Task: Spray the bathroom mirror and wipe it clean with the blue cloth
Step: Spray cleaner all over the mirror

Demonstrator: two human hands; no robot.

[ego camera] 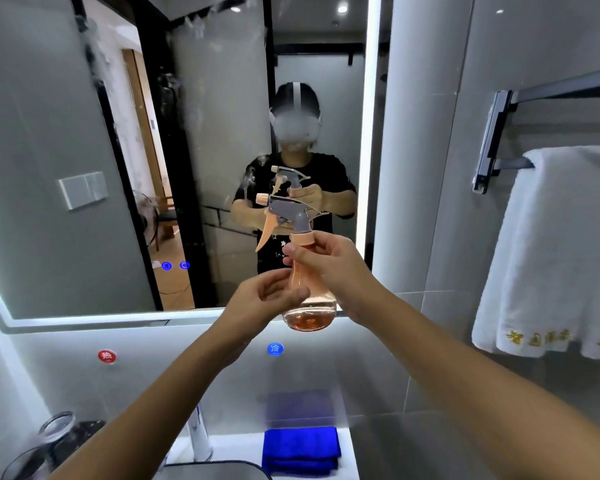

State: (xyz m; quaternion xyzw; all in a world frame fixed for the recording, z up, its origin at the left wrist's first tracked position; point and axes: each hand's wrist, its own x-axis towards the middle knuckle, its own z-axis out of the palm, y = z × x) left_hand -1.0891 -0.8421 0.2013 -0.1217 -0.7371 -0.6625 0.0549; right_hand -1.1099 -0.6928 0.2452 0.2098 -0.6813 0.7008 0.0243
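An orange translucent spray bottle (309, 306) with a grey trigger head is held up in front of the bathroom mirror (66, 98), its nozzle pointing left. My right hand (326, 265) grips the bottle's neck just under the peach collar. My left hand (267, 299) curls round the bottle's lower body from the left. White misty streaks mark the mirror's upper left and middle. The folded blue cloth (300, 452) lies on the white counter below, beside the faucet, untouched by either hand.
A chrome faucet (200, 441) stands over a dark basin rim (215, 471). Glass jars (56, 426) sit at the lower left. A white towel (551, 254) hangs on a black rack (492, 140) on the right wall. Red and blue round labels mark the wall under the mirror.
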